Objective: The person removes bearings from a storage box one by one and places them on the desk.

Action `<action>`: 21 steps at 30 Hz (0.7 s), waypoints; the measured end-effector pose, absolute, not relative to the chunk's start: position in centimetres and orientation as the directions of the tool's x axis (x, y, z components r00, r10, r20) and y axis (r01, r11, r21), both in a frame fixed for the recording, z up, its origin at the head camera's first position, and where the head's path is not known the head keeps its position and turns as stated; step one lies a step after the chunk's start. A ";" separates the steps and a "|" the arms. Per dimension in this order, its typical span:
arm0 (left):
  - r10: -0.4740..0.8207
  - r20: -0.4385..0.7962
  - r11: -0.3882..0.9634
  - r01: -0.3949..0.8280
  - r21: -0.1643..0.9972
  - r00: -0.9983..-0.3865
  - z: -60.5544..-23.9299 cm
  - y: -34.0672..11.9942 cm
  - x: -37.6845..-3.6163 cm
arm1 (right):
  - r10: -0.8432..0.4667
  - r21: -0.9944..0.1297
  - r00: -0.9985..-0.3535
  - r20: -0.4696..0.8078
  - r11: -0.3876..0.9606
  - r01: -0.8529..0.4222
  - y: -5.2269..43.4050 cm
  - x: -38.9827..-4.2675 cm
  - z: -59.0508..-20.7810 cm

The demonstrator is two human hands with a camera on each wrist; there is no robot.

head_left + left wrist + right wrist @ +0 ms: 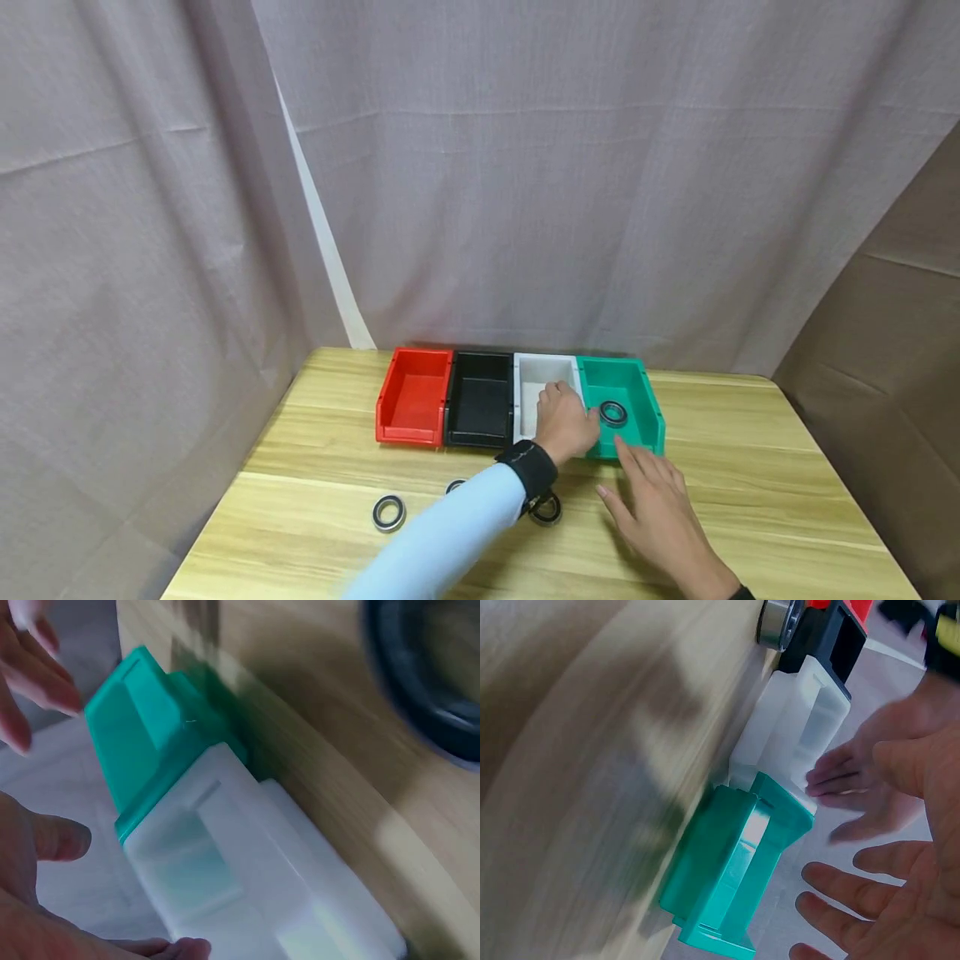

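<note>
The left hand (564,423) is reaching forward over the row of bins, its knuckles lying above the wall between the white bin (538,372) and the green bin (645,398). Its fingers are relaxed and slightly bent, and they are gripping nothing; the left wrist view is showing the fingertips (45,679) spread apart in the air above the bin fronts. A bearing ring (613,413) is lying flat inside the green bin, just beyond the tips of the left fingers and to their right; whether a fingertip is touching it cannot be told.

The right hand (654,500) is hovering palm-down over the wooden table (787,500), its fingers straight and spread, holding nothing. Its fingertips are sitting just in front of the green bin's near wall, with the ring in that bin a little beyond them. The right wrist view is confirming the splayed fingers (840,877) beside the green bin.

Behind the left wrist, nearer the person, three more rings are lying on the table: one in the open (389,512), well to the left of the fingers, one partly hidden by the light-blue sleeve (454,486), and one under the wristband (547,510). To the left of the left fingers are standing a black bin (480,400) and, beyond it, a red bin (414,396).
</note>
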State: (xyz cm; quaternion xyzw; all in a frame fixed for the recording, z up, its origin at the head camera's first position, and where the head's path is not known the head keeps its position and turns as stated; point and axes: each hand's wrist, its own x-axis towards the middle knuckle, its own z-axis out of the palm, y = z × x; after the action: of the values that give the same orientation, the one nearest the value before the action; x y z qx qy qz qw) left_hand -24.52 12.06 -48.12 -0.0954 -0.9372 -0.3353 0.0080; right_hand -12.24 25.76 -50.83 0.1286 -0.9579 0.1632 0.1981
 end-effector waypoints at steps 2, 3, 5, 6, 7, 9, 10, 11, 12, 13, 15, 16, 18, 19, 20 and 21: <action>0.145 0.034 0.758 0.133 0.639 -0.989 -48.4 13.3 -25.4 | -0.174 -0.268 -0.895 0.411 0.915 -0.301 25.8 -12.1 -50.9; 0.135 0.018 0.751 0.114 0.650 -0.991 -48.5 13.8 -25.8 | -0.168 -0.273 -0.897 0.408 0.916 -0.295 25.7 -12.0 -50.9; 0.122 -0.006 0.749 0.088 0.657 -0.993 -48.9 14.7 -26.4 | -0.159 -0.283 -0.900 0.405 0.914 -0.289 25.7 -11.8 -50.9; 0.122 -0.015 0.750 0.082 0.657 -0.992 -49.1 15.0 -26.7 | -0.157 -0.288 -0.901 0.405 0.913 -0.289 25.6 -11.8 -51.0; 0.120 -0.029 0.750 0.071 0.657 -0.992 -49.3 15.3 -26.9 | -0.159 -0.289 -0.899 0.407 0.912 -0.292 25.6 -11.8 -51.1; 0.120 -0.063 0.751 0.049 0.658 -0.991 -49.7 15.7 -27.3 | -0.160 -0.294 -0.898 0.411 0.909 -0.296 25.5 -11.7 -51.1; 0.118 -0.080 0.747 0.036 0.664 -0.990 -50.0 15.9 -27.4 | -0.161 -0.296 -0.897 0.413 0.907 -0.300 25.5 -11.7 -51.2; 0.115 -0.096 0.745 0.022 0.666 -0.989 -50.1 16.0 -27.5 | -0.162 -0.297 -0.895 0.416 0.906 -0.302 25.4 -11.7 -51.2; 0.113 -0.109 0.742 0.011 0.670 -0.988 -50.3 16.1 -27.6 | -0.162 -0.298 -0.894 0.418 0.905 -0.303 25.4 -11.8 -51.2; 0.112 -0.120 0.743 0.003 0.669 -0.986 -50.4 16.2 -27.7 | -0.163 -0.298 -0.892 0.421 0.904 -0.306 25.3 -11.8 -51.2; 0.110 -0.131 0.741 -0.006 0.671 -0.985 -50.5 16.3 -27.8 | -0.165 -0.298 -0.889 0.428 0.903 -0.311 25.2 -11.9 -51.2; 0.107 -0.132 0.743 -0.009 0.669 -0.985 -50.6 16.3 -27.9 | -0.166 -0.298 -0.888 0.429 0.902 -0.313 25.2 -11.9 -51.2; 0.106 -0.143 0.754 -0.014 0.656 -0.984 -50.7 16.4 -28.0 | -0.167 -0.298 -0.889 0.427 0.902 -0.313 25.1 -11.9 -51.1; 0.108 -0.148 0.758 -0.015 0.652 -0.983 -50.7 16.4 -28.0 | -0.168 -0.298 -0.890 0.424 0.902 -0.312 25.1 -11.9 -51.1; 0.105 -0.151 0.758 -0.019 0.651 -0.983 -50.6 16.4 -27.9 | -0.168 -0.298 -0.891 0.421 0.902 -0.311 25.1 -11.9 -51.1; 0.107 -0.152 0.758 -0.018 0.652 -0.983 -50.6 16.4 -27.9 | -0.168 -0.299 -0.892 0.419 0.903 -0.310 25.1 -11.9 -51.1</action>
State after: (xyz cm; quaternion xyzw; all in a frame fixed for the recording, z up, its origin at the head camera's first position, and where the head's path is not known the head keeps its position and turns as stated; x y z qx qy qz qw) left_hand -27.86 16.42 -50.56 -0.0236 -0.9333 -0.3468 -0.0902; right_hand -11.93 25.06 -51.06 0.1249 -0.9556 0.1818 0.1955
